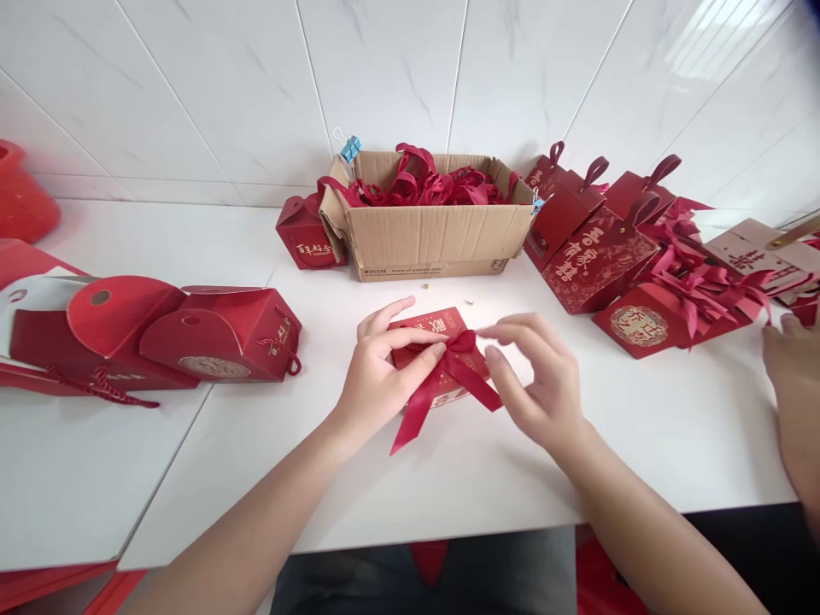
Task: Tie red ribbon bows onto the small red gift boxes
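Note:
A small red gift box point(448, 320) with gold print lies on the white table in front of me, tied with a dark red ribbon bow point(453, 363). The bow's two tails spread over the box's near side, the left one reaching the table. My left hand point(390, 359) pinches the bow's left side near the knot between thumb and fingers, steadying the box. Beside the bow's right loop is my right hand point(538, 371), its thumb and fingers curved and apart, the fingertips close to the loop. Whether they touch it I cannot tell.
Behind the gift box stands a cardboard box point(442, 243) full of red ribbons point(426, 184). Red gift boxes point(218, 337) line the left; finished-looking bowed boxes point(647, 320) and handled boxes point(599, 256) crowd the right. Another person's hand point(794, 359) rests at the right edge.

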Tool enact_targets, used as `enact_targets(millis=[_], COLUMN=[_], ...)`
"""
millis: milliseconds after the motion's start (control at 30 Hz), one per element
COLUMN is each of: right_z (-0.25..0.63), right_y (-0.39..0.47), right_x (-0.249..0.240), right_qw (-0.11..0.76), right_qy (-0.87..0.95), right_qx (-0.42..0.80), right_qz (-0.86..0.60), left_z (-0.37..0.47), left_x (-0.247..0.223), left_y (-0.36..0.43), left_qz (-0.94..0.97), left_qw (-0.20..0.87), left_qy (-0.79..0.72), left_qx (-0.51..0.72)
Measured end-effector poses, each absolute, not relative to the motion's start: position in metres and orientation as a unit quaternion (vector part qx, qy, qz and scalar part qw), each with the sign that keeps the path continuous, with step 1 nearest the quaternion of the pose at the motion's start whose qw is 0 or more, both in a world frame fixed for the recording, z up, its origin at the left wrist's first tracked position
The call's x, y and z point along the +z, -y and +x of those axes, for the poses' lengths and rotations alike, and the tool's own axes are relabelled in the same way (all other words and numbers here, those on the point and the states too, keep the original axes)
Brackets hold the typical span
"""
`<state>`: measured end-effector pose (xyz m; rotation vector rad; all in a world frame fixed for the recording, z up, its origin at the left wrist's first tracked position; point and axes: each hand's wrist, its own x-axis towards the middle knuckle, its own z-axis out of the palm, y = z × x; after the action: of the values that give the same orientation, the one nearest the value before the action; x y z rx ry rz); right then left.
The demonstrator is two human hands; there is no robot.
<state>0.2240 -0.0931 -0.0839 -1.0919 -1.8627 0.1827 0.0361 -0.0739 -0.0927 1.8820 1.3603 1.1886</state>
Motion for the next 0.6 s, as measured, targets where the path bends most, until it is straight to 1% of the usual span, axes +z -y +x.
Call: enact_targets(millis=[67, 167, 467, 600], right_z=[0.226, 0.226, 0.221, 0.22], right_y=[0.085, 0.078, 0.077, 0.075], right_x=[-0.088, -0.094, -0.096, -0.099], right_qw=[0.481, 0.465, 0.501, 0.515], right_qy=[0.727, 0.718, 0.688, 0.666], right_qx=[0.097, 0.152, 0.197, 0.248], right_qz=[-0.48, -0.495, -0.487, -0.479], left_z=[0.037, 0.038, 0.041, 0.041], left_x=[-0.093, -0.092, -0.095, -0.095], left_y=[0.074, 0.075, 0.072, 0.071], left_qz=[0.696, 0.698, 0.702, 0.695], left_qw=[0.263, 0.258, 0.248, 0.264], left_qy=[-0.506, -0.506, -0.504, -0.513], left_qx=[0.437, 0.437, 0.438, 0.429])
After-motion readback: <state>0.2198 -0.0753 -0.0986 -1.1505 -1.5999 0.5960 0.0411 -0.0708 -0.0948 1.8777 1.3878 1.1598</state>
